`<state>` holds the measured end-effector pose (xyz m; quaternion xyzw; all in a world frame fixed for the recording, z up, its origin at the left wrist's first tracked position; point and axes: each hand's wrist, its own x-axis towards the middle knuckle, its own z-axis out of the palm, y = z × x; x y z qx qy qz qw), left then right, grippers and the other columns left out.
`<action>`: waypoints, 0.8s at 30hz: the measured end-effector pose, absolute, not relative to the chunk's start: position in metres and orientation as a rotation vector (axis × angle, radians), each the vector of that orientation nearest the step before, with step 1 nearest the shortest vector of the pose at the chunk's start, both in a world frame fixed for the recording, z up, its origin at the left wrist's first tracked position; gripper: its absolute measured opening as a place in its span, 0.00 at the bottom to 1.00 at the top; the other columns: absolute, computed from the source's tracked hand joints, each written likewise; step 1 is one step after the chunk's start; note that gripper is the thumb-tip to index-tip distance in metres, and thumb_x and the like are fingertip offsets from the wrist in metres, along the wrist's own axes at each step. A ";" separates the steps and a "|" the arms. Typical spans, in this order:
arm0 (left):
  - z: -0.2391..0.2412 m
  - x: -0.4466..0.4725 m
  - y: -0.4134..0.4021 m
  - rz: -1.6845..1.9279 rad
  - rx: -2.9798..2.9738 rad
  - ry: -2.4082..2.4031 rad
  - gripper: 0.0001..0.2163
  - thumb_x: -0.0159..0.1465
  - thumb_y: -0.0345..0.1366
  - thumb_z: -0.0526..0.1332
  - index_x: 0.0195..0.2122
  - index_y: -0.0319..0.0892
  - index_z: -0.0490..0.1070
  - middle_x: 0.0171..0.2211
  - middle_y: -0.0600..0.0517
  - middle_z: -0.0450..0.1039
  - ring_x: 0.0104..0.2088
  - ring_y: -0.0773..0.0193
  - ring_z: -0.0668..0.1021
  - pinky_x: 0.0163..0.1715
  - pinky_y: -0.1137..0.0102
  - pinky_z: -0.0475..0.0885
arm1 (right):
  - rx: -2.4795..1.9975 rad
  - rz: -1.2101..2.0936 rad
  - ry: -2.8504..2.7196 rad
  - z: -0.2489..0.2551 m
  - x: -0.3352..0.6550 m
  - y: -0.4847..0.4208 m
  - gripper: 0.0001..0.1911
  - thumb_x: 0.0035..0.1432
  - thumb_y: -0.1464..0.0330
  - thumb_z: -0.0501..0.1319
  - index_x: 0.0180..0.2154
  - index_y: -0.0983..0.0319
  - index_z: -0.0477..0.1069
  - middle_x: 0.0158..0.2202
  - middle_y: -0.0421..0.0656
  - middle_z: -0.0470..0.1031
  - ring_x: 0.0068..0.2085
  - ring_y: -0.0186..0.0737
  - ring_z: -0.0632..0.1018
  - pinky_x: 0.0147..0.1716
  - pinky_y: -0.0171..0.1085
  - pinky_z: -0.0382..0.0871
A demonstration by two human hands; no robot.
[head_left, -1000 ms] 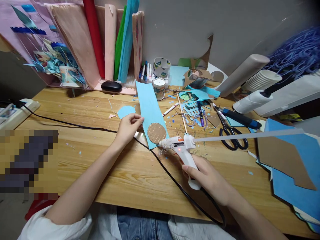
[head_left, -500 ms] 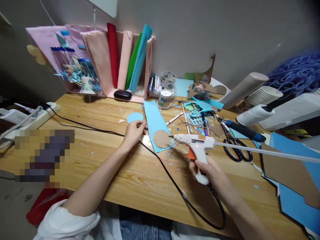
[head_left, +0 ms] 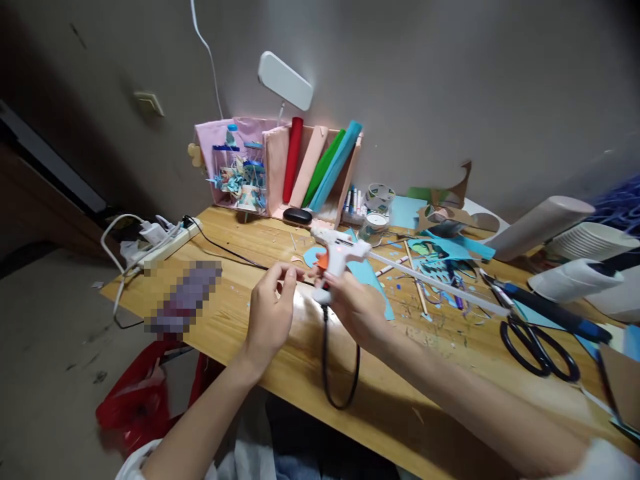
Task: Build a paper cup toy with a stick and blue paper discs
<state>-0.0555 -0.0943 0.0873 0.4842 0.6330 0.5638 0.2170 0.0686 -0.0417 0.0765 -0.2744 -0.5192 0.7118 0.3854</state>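
My right hand (head_left: 353,297) grips a white hot glue gun (head_left: 339,257) with an orange trigger. Its nozzle points left and a long clear glue stick (head_left: 440,285) sticks out of its back. My left hand (head_left: 273,307) is just left of the gun, thumb and fingers closed together; what lies between the fingertips is hidden. A black cord (head_left: 233,252) passes behind those fingers towards the gun's handle and hangs in a loop below it. Partly behind the gun and my right hand lie a light blue strip (head_left: 369,277) and a blue disc (head_left: 313,255). The brown cardboard disc is not visible.
Black-handled scissors (head_left: 537,347) and paper scraps (head_left: 435,267) lie to the right. At the back stand a pink organizer (head_left: 277,170) with coloured rolls, a tape roll (head_left: 379,197) and a cup (head_left: 375,227). A power strip (head_left: 173,250) sits at the left edge; a red bag (head_left: 137,400) is below.
My right hand has brought the glue gun left and back, up beside my left hand. The cardboard disc no longer shows on the blue strip. The view has swung left.
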 end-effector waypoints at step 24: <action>-0.003 -0.146 -0.114 0.579 1.704 2.553 0.18 0.64 0.36 0.50 0.53 0.32 0.62 0.55 0.33 0.60 0.55 0.45 0.65 0.51 0.54 0.63 | -1.214 1.206 -1.896 0.003 -0.131 0.028 0.24 0.47 0.66 0.64 0.44 0.65 0.57 0.43 0.52 0.72 0.43 0.48 0.74 0.42 0.42 0.65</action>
